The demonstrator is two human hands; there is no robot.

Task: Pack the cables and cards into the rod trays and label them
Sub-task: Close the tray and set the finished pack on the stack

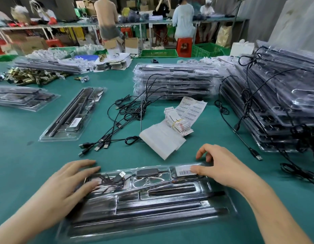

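The rod tray (205, 187) lies crosswise on the green surface (29, 164), under both hands. The left hand (73, 180) rests flat on its left end, fingers (89, 169) straight and released, over a coiled USB cable (117, 176) tucked in the tray. The right hand (221, 166) is at the tray's far right corner; its thumb presses on a barcode label (185, 171) stuck there, while its fingers (203, 150) are loosely bent over the far edge, grasping nothing. Just beyond the right fingers lie white sheets (161, 140), a banded bundle of cards (179, 120) and a label sheet (191, 108). Loose black cables (121, 124) spread beyond the left fingers, with a packed tray (72, 113) further left. Stacked trays (275, 103) stand well right of the right fingers
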